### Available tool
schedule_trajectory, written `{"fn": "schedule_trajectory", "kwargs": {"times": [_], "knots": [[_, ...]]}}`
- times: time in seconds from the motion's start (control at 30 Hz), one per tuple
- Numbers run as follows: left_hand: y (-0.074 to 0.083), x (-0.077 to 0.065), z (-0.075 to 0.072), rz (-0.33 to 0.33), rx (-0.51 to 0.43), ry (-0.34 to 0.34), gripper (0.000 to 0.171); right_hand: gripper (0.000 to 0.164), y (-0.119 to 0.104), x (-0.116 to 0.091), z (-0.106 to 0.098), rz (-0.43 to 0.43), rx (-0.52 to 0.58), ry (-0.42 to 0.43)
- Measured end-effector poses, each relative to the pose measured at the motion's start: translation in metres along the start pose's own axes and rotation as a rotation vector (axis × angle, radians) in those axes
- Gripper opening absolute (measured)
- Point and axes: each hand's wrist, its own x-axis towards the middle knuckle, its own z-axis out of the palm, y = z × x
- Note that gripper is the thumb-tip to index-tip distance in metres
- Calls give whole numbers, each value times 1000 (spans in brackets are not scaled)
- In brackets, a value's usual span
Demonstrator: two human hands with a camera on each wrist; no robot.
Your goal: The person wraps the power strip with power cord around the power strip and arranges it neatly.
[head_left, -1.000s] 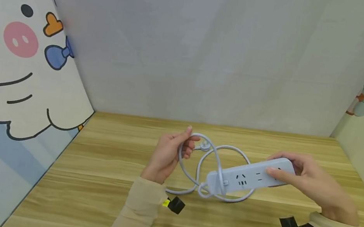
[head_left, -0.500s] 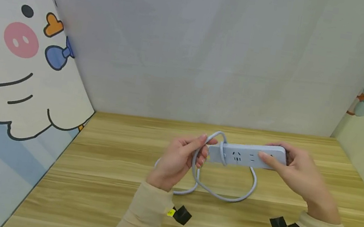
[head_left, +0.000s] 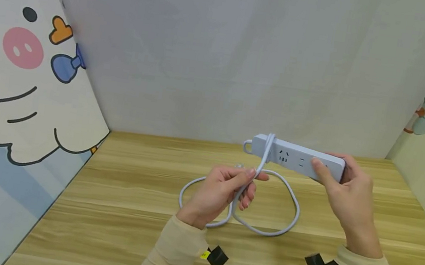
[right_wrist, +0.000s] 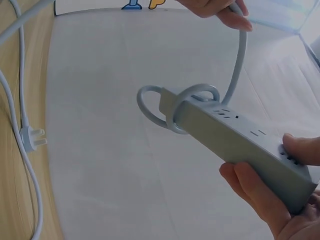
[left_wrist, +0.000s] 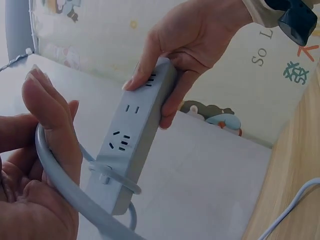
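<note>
My right hand [head_left: 351, 194] grips the far-right end of a white power strip [head_left: 295, 157], thumb on the socket face and fingers behind. The strip is held up off the table, tilted slightly down to the right. Its white cord [head_left: 266, 152] wraps around the strip near the left end, where a small loop sticks out. Below that wrap, my left hand [head_left: 220, 193] pinches the cord between thumb and forefinger. From there the cord runs down to loose loops on the tabletop. In the right wrist view the plug [right_wrist: 31, 139] lies on the wood, prongs showing.
The wooden table [head_left: 107, 227] meets a pale grey cloth wall [head_left: 223, 61] at the back. Printed cartoon panels stand on both sides, the left panel [head_left: 31, 133] with a bird figure. Loose cord [head_left: 294, 218] lies in curves under the hands.
The right hand has raised the strip and turned it so its left end sits higher. The left hand has moved right, and the cord now lies wrapped more closely about the strip.
</note>
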Motion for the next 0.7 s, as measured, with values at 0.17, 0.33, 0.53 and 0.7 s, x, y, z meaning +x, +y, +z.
{"fn": "schedule_trajectory", "kwargs": {"times": [0.17, 0.33, 0.53, 0.7], "knots": [[-2, 0, 1, -3, 18, -58, 43, 17, -4, -1, 2, 63, 309, 61], [-1, -1, 1, -17, 34, -127, 44, 16, -8, 1, 7, 84, 535, 145], [-1, -1, 0, -16, 24, -147, 43, 17, -11, 1, 8, 95, 621, 188], [-1, -2, -1, -37, 13, -154, 43, 17, -11, 0, 8, 89, 645, 187]]}}
